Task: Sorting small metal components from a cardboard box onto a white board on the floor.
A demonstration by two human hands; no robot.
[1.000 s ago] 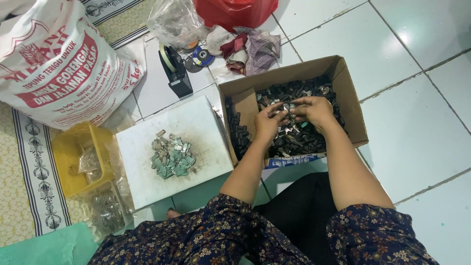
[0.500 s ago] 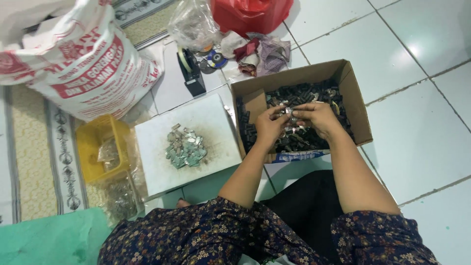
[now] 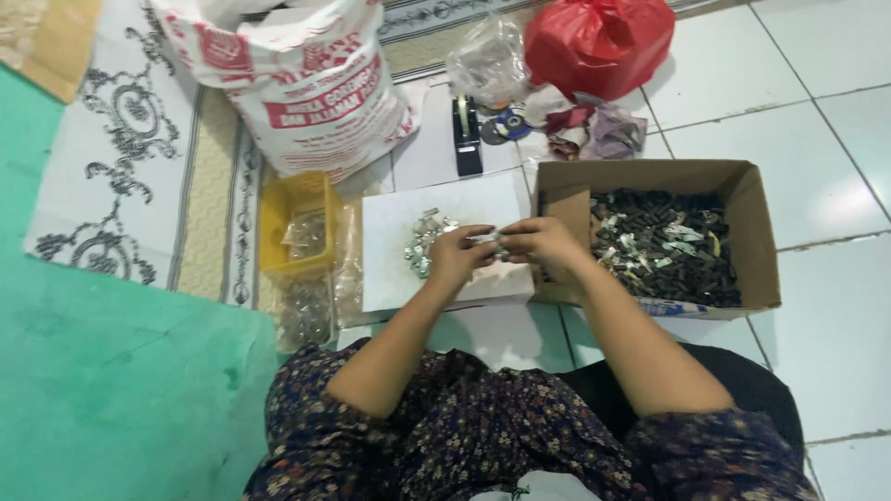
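My left hand and my right hand meet over the right part of a white board, pinching a small silvery metal part between their fingertips. A little heap of similar silvery parts lies on the board just left of my left hand. To the right stands an open cardboard box filled with several dark and silvery small parts; my right wrist is at its left wall.
A yellow tray with clear bags sits left of the board. Behind are a large white printed sack, a black tape dispenser, a clear plastic bag, a red plastic bag and crumpled cloths. Green mat at left.
Both hands have left the inside of the cardboard box and moved left over the white board, carrying a small part. The camera view has shifted left as well.
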